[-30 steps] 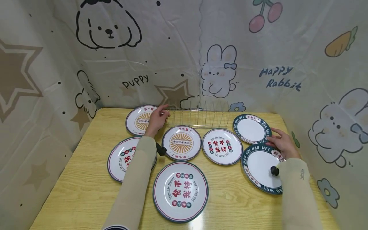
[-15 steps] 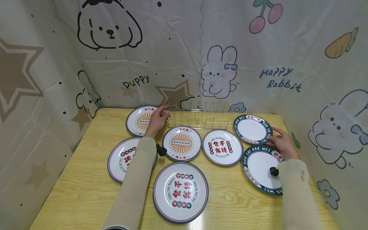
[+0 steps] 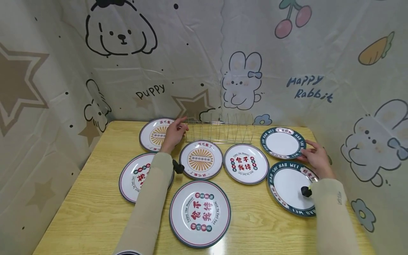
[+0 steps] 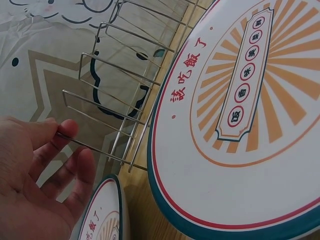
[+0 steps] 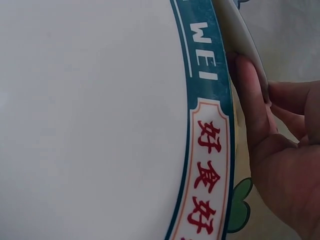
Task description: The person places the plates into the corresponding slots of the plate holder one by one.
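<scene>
My left hand [image 3: 173, 135] stands at the left end of a wire plate rack [image 3: 220, 122]. In the left wrist view, its thumb and index finger pinch the rack's end wire [image 4: 90, 147]. At the right, my right hand [image 3: 317, 160] grips the edge of a smaller white plate with a green lettered rim [image 3: 283, 142]. Fingers [image 5: 247, 82] reach under that plate's edge in the right wrist view, with the thumb at its rim. Just below it lies a larger green-rimmed plate [image 3: 291, 187], partly covered by the right sleeve.
Two sunburst plates, one behind the left hand [image 3: 153, 136] and one before the rack [image 3: 201, 159], lie on the wooden table [image 3: 83, 205]. Several red-lettered plates lie at centre right [image 3: 246, 163], left [image 3: 130, 177] and front [image 3: 200, 214]. Printed cloth [image 3: 191, 42] encloses the back and sides.
My right hand has shifted slightly right, drawing the smaller green-rimmed plate with it. My left hand stays at the rack's end.
</scene>
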Demonstrator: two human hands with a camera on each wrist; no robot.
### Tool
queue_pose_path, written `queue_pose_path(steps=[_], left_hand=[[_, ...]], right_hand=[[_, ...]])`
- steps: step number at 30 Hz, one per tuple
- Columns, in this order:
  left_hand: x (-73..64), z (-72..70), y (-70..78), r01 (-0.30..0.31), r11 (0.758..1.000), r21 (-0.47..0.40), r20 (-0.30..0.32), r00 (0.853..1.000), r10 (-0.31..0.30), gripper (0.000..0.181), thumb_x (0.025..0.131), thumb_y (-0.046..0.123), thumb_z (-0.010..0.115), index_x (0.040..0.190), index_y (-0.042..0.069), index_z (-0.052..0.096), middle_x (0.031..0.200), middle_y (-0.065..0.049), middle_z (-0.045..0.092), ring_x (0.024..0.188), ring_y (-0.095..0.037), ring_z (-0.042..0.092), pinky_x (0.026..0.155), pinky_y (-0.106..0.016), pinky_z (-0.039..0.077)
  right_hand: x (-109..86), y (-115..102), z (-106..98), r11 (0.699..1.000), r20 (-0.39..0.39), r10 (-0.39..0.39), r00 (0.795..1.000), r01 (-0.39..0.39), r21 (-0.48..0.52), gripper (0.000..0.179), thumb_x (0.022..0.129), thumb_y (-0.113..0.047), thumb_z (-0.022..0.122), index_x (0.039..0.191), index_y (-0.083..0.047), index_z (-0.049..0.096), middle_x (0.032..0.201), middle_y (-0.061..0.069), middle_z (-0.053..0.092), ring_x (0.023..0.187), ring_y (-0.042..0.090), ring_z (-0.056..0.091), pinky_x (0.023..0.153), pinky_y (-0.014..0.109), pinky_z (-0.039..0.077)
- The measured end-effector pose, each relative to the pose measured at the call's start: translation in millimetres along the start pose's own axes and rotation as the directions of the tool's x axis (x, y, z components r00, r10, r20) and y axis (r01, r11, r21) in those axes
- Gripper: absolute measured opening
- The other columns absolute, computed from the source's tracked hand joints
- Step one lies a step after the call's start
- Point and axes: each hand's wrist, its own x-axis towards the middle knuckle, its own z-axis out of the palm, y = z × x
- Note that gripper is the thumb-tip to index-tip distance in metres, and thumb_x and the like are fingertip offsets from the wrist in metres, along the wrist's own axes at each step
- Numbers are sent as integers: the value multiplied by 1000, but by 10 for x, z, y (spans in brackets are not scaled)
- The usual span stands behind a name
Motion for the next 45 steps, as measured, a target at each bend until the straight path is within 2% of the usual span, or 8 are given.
queue_pose_path(steps=[7, 14, 20, 24, 29, 36, 40, 45], left_hand=[[10, -1, -9, -8, 1000, 22, -3, 1000, 8, 44, 108, 15, 56, 151, 11, 53, 111, -28, 70, 82, -29, 62, 81, -54, 59], [22, 3, -18, -12, 1000, 3, -10, 1000, 12, 43, 108, 11, 56, 151, 8, 53, 111, -29, 69, 94, -46, 64, 82, -56, 59], [27, 1, -41, -18, 1000, 14, -7, 1000, 18, 43, 107, 11, 56, 151, 8, 53, 112, -30, 69, 94, -46, 64, 78, -49, 60], [35, -1, -47, -16, 999, 32, -10, 1000, 17, 44, 107, 12, 56, 151, 9, 53, 109, -27, 70, 92, -43, 65, 74, -42, 60], [38, 6, -37, -18, 999, 41, -20, 1000, 19, 43, 107, 12, 57, 150, 10, 55, 105, -22, 71, 90, -39, 65, 75, -43, 61], [39, 9, -44, -28, 998, 51, -35, 999, 30, 42, 107, 10, 57, 149, 8, 56, 99, -16, 72, 84, -30, 65, 69, -34, 60], [32, 3, -43, -19, 999, 43, -25, 999, 20, 42, 107, 13, 57, 150, 12, 55, 103, -19, 71, 90, -36, 66, 75, -41, 61], [31, 8, -40, -18, 999, 43, -15, 1000, 19, 43, 108, 14, 56, 150, 12, 55, 106, -22, 71, 94, -41, 66, 77, -44, 60]], right_hand=[[-41, 8, -92, 995, 34, -10, 999, 6, 103, 68, 108, -18, 53, 167, -26, 20, 117, 5, 49, 86, 11, 67, 83, 23, 62], [-131, -59, -165, 992, 18, -66, 998, 64, 106, 65, 108, -17, 53, 166, -25, 24, 112, 4, 48, 85, 11, 66, 84, 25, 63], [-211, -181, -206, 979, 2, -160, 987, 158, 129, 65, 107, -11, 53, 166, -21, 27, 110, 6, 49, 78, 6, 67, 80, 24, 64], [-266, -267, -220, 972, -16, -204, 979, 205, 114, 65, 107, -12, 54, 165, -21, 27, 109, 3, 49, 77, 3, 67, 79, 22, 63], [-330, -390, -222, 967, -38, -236, 971, 238, 90, 63, 108, -14, 54, 165, -25, 29, 110, 4, 50, 79, 3, 68, 76, 18, 62], [-406, -619, -208, 959, -67, -280, 958, 282, 23, 62, 108, -16, 52, 164, -31, 29, 112, 2, 49, 85, 3, 67, 80, 16, 61], [-441, -776, -166, 956, -64, -292, 954, 294, 10, 62, 109, -18, 52, 164, -33, 29, 112, -1, 47, 87, 5, 67, 82, 17, 61], [-464, -948, -94, 949, -49, -316, 947, 316, -17, 62, 109, -16, 52, 165, -27, 29, 113, -2, 46, 84, 6, 67, 83, 20, 62]])
